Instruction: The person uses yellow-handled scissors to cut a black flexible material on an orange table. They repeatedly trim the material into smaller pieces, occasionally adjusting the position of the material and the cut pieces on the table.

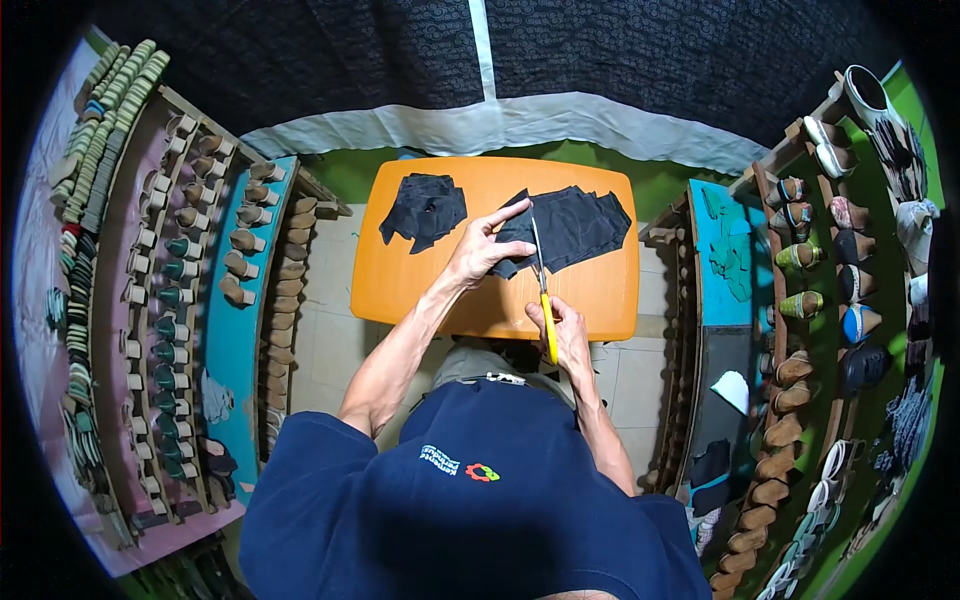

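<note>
At mid-table, on the orange tabletop [420,290]: cutting step looks to be in hand. R hand [566,335] closed round the yellow handles of a pair of scissors [543,290], blades pointing away from the body and reaching the near edge of the black fabric piece [570,228]; can't tell how far apart the blades stand, too thin at this size. L hand [480,250] lies flat on that fabric's left end, fingers spread, index stretched out, pinning not gripping. Fabric sits on the table's right half, wrinkled, irregular outline. Second pile of black scraps [424,208] on the left half, well apart from both hands (untouched as far as I can see). Judgement: next move calls for L hand to keep cloth taut beside the blade line, fingers clear of it. Room: bare orange w/ free space near front edge and between the two piles; fabric's far corner lies near the table's right rim. Shelves of wooden heels [240,240] left, shoe racks [800,300] right, both close in on the sides; tiled floor [330,340] below.
</note>
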